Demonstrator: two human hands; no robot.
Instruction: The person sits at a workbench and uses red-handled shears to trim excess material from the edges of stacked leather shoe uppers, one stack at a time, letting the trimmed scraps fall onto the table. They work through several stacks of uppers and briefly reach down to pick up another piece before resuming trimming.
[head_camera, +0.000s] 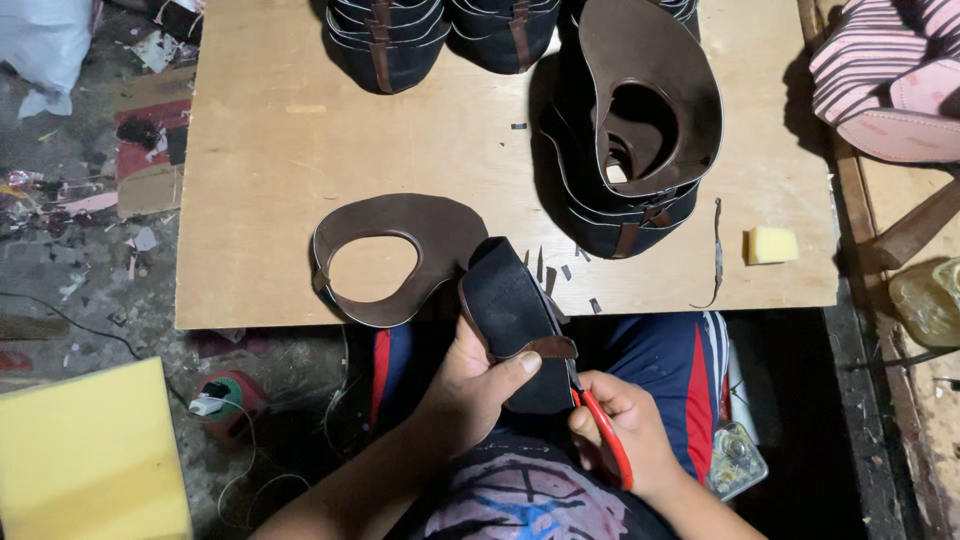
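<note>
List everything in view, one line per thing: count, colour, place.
Shoe upper: one, black with brown trim, in left hand.
Scissors: one, red handles, in right hand.
Leather piece: one, brown, flat on board's near edge.
Stacks of uppers: several, dark, board's far side.
Sponge: one, yellow, board's right.
Board: one, pale wood.
Foam block: one, yellow, floor left.
Left hand: gripping upper.
Right hand: gripping scissors.
</note>
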